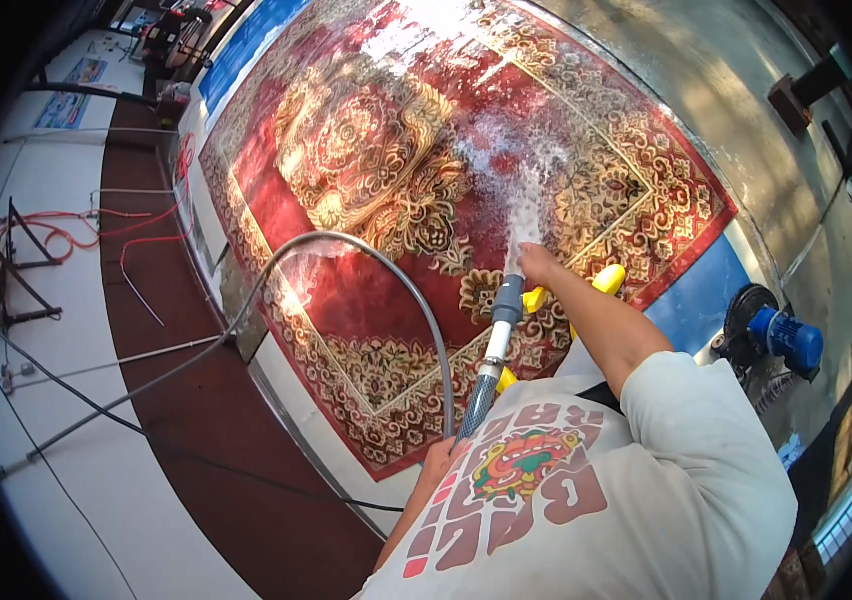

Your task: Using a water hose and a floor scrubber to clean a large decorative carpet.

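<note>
My left hand (437, 459) is closed around a hose (480, 401) low in front of my shirt. The hose runs up into a white pipe (499, 341) and a grey coupling (507, 298), with a yellow lever (534, 300) beside it. A broad jet of water (525, 217) pours from the coupling's end. My right hand (537, 264) reaches to the stream just past that end; its fingers are partly lost in the spray. Under the water lies a wet red patterned carpet (366, 307) with gold and beige floral borders.
A grey hose (388, 266) loops over the carpet from the left wall (58, 390). On the right stands a machine with a blue motor (786, 337). Red tubing (69, 225) hangs on the wall. Yellow footwear (609, 279) shows beyond my right arm. Blue flooring (696, 300) borders the carpet.
</note>
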Demonstrator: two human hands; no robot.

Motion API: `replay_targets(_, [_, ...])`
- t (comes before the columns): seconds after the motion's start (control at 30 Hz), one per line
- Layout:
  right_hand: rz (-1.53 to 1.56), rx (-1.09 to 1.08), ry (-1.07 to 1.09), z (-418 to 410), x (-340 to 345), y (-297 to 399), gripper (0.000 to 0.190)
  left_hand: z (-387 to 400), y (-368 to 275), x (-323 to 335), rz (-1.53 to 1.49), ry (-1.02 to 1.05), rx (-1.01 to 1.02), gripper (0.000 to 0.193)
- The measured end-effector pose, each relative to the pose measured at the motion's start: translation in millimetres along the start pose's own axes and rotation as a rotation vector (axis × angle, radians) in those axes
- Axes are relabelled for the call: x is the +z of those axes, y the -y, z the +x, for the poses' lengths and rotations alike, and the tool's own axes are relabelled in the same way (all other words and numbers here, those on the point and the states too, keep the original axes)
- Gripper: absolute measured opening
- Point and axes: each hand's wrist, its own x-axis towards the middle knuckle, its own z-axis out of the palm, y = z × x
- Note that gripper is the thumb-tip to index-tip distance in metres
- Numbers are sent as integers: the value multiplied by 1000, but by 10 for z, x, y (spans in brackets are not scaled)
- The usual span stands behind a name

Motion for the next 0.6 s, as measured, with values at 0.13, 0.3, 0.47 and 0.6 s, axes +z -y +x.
replay_targets(0.13, [-140, -141, 73, -180, 942, -541, 49, -623, 278, -162, -115, -56, -63, 40])
replay_targets(0.3, [-173, -354, 114, -712, 1587, -1, 48, -1113, 779, -301, -43, -188, -69, 44])
replay_targets(0.47, [-335, -418, 379, -1392, 1688, 550, 51, -1202, 863, -299, -143, -287, -46, 51])
replay_targets(0.6, [-462, -724, 393, -1524, 1626, 438, 49, -950, 922, -342, -138, -339, -33, 55])
